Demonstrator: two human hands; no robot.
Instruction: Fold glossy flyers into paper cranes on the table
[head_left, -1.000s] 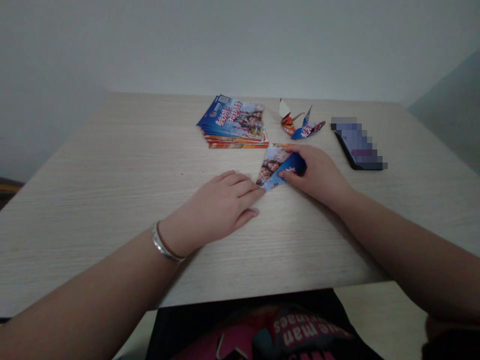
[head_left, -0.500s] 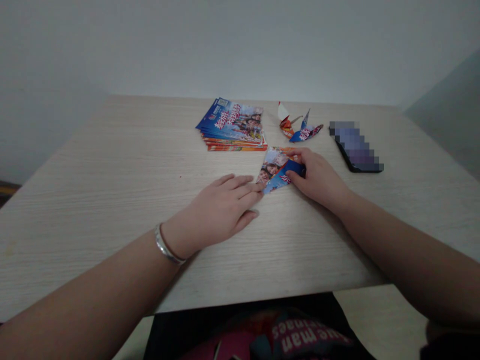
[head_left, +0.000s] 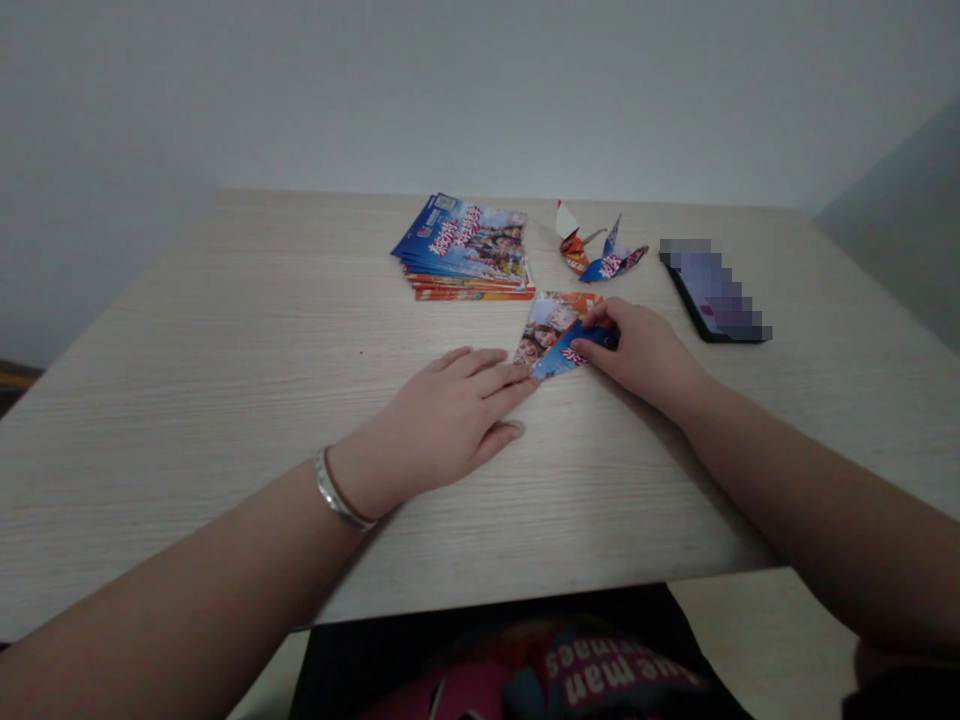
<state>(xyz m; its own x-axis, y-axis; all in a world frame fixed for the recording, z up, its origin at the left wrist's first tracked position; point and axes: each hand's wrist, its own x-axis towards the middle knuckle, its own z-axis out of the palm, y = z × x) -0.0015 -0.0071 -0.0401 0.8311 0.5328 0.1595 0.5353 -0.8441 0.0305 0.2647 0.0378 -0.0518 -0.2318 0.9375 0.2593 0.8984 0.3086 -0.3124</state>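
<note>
A printed paper sheet [head_left: 555, 318], partly folded over with a blue flap, lies on the table between my hands. My left hand [head_left: 442, 425] rests flat with its fingers stretched out. Its fingertips press the lower left corner of the sheet. At the sheet's right side, my right hand [head_left: 641, 350] pinches the blue flap between thumb and fingers; part of the right edge is hidden under those fingers. Two folded paper cranes stand just beyond, an orange one [head_left: 574, 254] and a blue one [head_left: 607, 266].
Behind the sheet, to the left, a fanned stack of printed leaflets [head_left: 469, 245] lies on the pale wooden table [head_left: 225, 330]. A phone [head_left: 712, 295] with a blurred screen is to the right of the cranes. A wall [head_left: 480, 100] rises behind the table.
My right hand's index finger has drawn back from the upper edge toward the blue flap. My left fingertips have slid slightly right along the sheet's lower corner.
</note>
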